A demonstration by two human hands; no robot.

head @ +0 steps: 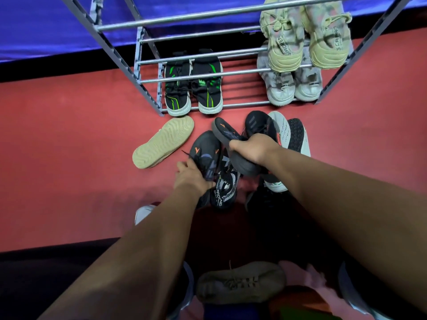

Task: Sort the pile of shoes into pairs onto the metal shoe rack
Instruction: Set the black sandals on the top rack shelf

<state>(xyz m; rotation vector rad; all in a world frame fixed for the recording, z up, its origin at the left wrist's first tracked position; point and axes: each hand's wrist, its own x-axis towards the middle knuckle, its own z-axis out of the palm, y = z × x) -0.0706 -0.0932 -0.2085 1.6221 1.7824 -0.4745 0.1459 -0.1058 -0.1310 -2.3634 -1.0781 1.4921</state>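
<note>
The metal shoe rack (pixel 208 76) stands ahead on the red floor. A black-and-green pair (pixel 194 88) sits on its bottom shelf at the left, a pale grey pair (pixel 293 85) at the right, and a yellow-green pair (pixel 305 40) on the shelf above. In front lies the pile. My right hand (pixel 251 147) is shut on a black shoe with an orange mark (pixel 227 135), held sole outward above the pile. My left hand (pixel 193 176) grips a matching black shoe (pixel 209 158) that rests on the floor. A black-and-white shoe (pixel 227 188) lies against it.
A beige shoe (pixel 163 143) lies sole-up left of the pile. Black and white shoes (pixel 286 132) lie at the right. An olive shoe (pixel 240 282) sits near my body. A blue cloth (pixel 57 26) hangs behind the rack.
</note>
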